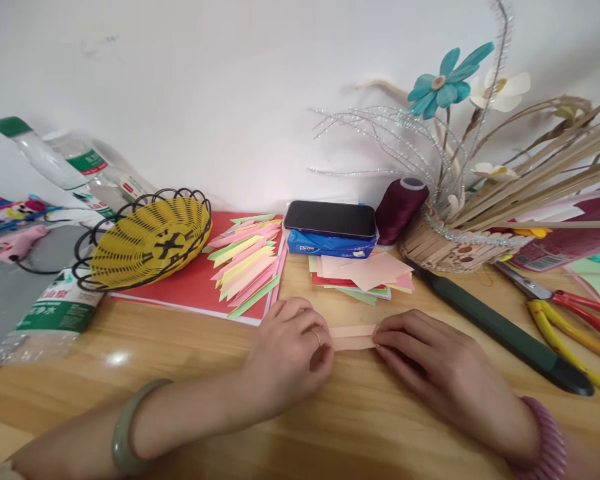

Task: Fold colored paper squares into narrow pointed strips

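Note:
A narrow folded strip of pale peach paper [354,337] lies on the wooden table between my two hands. My left hand [295,350] is closed around its left end, fingers curled, and hides that end. At the other end my right hand [430,363] pinches the strip between thumb and fingertips. Just beyond my left hand, several folded paper pieces [247,260] in pink, yellow and green are piled on red sheets [155,293]. A stack of loose coloured paper [365,270] sits behind the strip.
A phone [330,219] rests on a blue tissue pack [320,243] near the wall. Beside it stand a maroon thread cone [400,210] and a flower basket [460,250]. A dark green tool [500,327] and pliers [580,303] lie right; a yellow woven basket [150,243] and plastic bottles [55,160] are left.

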`<state>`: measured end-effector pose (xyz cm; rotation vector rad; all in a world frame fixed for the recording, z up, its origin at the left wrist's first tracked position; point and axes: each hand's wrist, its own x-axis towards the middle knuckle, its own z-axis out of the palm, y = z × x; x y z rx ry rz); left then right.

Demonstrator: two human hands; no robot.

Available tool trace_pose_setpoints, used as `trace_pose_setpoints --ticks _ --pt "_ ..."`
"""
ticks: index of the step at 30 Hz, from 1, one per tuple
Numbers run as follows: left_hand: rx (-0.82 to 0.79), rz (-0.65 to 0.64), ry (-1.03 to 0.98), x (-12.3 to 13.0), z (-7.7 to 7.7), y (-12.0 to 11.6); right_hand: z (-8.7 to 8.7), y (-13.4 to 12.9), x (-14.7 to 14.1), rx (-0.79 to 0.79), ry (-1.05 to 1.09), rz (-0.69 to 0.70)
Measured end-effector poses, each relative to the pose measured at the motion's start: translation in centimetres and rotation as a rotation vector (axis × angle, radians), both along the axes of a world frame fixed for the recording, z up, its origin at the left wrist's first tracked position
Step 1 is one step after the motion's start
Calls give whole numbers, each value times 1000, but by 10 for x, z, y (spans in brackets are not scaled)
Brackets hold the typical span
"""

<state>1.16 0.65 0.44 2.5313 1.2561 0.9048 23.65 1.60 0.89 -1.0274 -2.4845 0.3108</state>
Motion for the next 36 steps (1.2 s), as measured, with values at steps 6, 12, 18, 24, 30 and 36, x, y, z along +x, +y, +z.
trace_pose_setpoints --ticks 6,12,18,24,30,36 --pt "-115 28 -59 2 3 1 -4 3 -4 -239 123 -110" --pt "-207 27 -95 -1 5 1 -9 -1 -6 -303 200 -189" --pt "-267 10 -174 -3 -1 4 -12 -4 -4 -302 214 -232" --pt "-287 18 -171 -2 -1 4 -13 -6 -4 -263 209 -283" --pt "-254 17 -116 -2 3 3 -18 -6 3 -303 140 -217" --pt "-294 20 -104 -3 5 2 -17 -2 3 -303 134 -172"
